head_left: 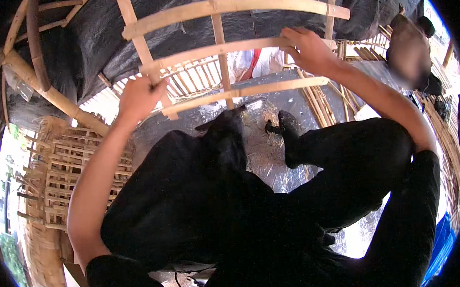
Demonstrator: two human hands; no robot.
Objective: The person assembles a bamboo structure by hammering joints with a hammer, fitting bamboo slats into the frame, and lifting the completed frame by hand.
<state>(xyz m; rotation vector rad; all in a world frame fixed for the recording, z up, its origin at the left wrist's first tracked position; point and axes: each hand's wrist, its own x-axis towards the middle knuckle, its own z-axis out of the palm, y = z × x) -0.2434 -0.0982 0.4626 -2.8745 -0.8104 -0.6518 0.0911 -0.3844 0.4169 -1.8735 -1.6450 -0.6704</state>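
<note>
A bamboo lattice frame (242, 5) is raised in front of me, made of three curved cross slats fixed over three upright strips. My left hand (139, 98) is closed at its left side, around the left upright between the middle and lower slats. At the opposite side my right hand (311, 49) grips the right end of the middle slat, fingers curled over its top edge. Part of the right upright is hidden behind that hand. Below the frame are my bent legs in black trousers (346, 152).
Bamboo strips (317, 104) lie on the grey floor sheet (285, 95). A stack of slatted bamboo panels (79, 168) stands at left, under a thick bamboo pole (58, 93). Black plastic sheeting (181, 36) hangs behind. Another person (409, 53) sits at the far right near more strips.
</note>
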